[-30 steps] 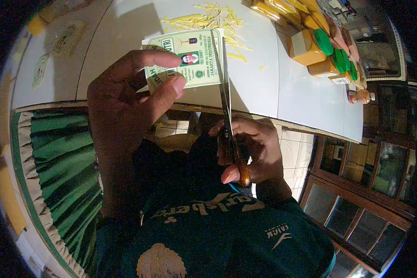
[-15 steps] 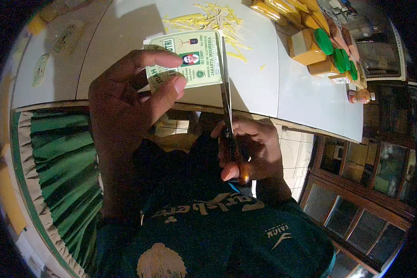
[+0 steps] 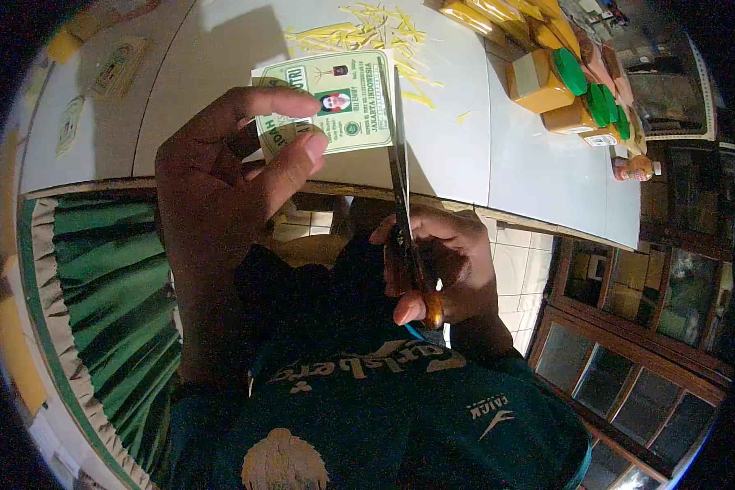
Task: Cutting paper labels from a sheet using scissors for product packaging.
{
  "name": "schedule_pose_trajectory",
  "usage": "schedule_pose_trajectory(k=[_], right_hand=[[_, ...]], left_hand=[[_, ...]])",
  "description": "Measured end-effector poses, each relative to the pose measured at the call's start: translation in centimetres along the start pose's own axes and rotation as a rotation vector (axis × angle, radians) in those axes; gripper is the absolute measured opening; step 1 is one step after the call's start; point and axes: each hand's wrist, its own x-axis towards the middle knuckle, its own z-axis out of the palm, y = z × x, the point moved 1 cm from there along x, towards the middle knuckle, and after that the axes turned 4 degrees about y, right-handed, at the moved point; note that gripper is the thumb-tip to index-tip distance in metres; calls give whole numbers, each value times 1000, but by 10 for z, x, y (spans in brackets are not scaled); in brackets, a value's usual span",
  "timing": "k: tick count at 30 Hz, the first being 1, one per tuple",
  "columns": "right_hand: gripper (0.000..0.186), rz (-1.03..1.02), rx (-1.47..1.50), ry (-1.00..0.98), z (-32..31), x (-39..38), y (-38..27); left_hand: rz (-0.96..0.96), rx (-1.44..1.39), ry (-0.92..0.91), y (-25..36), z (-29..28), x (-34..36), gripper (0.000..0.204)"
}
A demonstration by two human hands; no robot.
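My left hand [image 3: 245, 151] pinches a pale green printed label [image 3: 367, 122] between thumb and forefinger, holding it up over the table's near edge. A small portrait picture shows in the label's middle. In my right hand [image 3: 445, 261] is a pair of scissors [image 3: 401, 188], its blades pointing away from me along the label's right edge. The fingers are wrapped round the scissors' brownish handles. Beyond the label, thin yellow paper strips [image 3: 359, 34] lie in a loose heap on the white table [image 3: 457, 147].
Jars with green lids [image 3: 539, 82] stand at the table's right side, with yellow-filled packs [image 3: 474, 18] behind them. A small bottle [image 3: 635, 169] is at the right edge. More labels [image 3: 70, 125] lie at far left. A green curtain [image 3: 114, 278] hangs below the table.
The label and my left hand stay almost in place. The scissors' handles in my right hand have shifted slightly; the blades still lie at the label's right edge.
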Motion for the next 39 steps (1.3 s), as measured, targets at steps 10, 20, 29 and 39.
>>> schedule_pose_trajectory(k=[10, 20, 29, 39], right_hand=[[77, 32, 23, 18, 3, 0, -1], [74, 0, -82, 21, 0, 1, 0], [76, 34, -33, 28, 3, -1, -4], [69, -32, -59, 13, 4, 3, -3]], left_hand=[[11, 25, 1, 2, -1, -1, 21], [29, -9, -25, -2, -1, 0, 21], [43, 22, -29, -2, -2, -1, 19], [15, -33, -26, -3, -2, -1, 20]])
